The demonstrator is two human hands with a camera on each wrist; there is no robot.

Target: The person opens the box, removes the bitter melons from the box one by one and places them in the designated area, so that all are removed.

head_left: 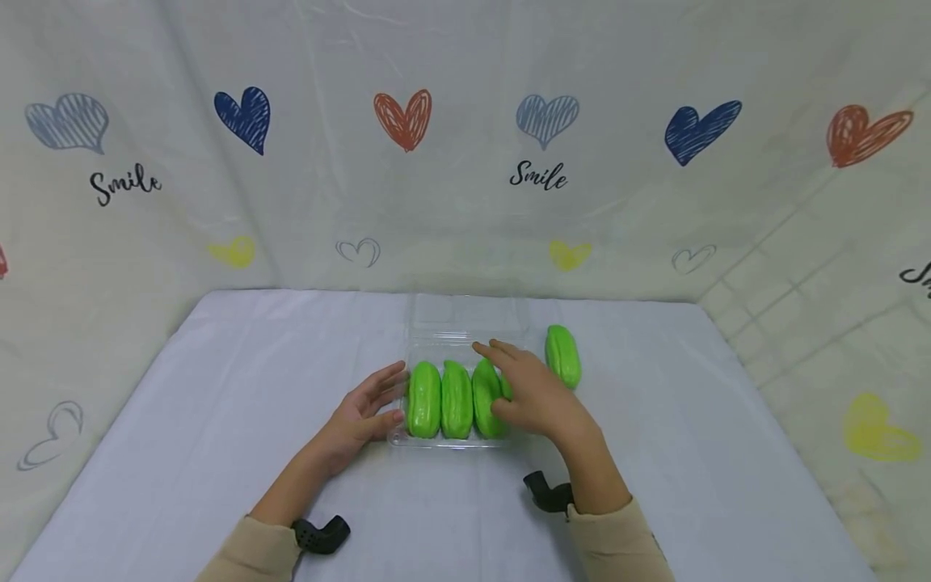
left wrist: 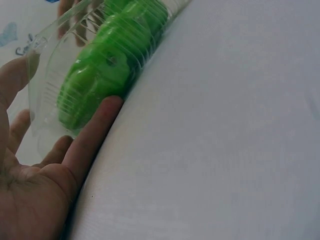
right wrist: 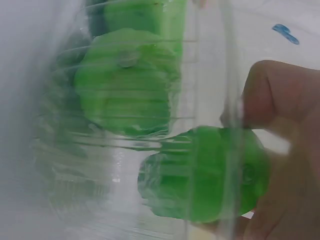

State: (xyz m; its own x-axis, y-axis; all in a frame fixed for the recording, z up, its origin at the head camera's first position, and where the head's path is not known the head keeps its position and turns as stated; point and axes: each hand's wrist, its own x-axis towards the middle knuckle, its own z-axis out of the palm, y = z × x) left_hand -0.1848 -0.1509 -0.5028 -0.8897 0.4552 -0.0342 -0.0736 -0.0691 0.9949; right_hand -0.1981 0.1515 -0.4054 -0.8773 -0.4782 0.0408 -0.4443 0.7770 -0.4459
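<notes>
A clear plastic clamshell box [head_left: 451,444] lies open on the table, its lid folded back. Three green, ridged, oblong fruit-like pieces stand side by side in it: left piece [head_left: 424,400], middle piece [head_left: 457,400] and third piece [head_left: 486,398]. My right hand [head_left: 534,392] grips a fourth green piece [right wrist: 205,172] between thumb and fingers at the box's right end; from above the hand mostly hides it. My left hand [head_left: 356,419] rests against the box's left end with fingers loosely extended, and one fingertip [left wrist: 111,102] touches its lower wall.
Another green piece [head_left: 563,356] lies on the white tablecloth [head_left: 698,453], right of the box. Behind the box, its transparent lid [head_left: 469,314] reaches toward the back curtain [head_left: 465,202] with printed hearts. Black cameras are strapped to both wrists.
</notes>
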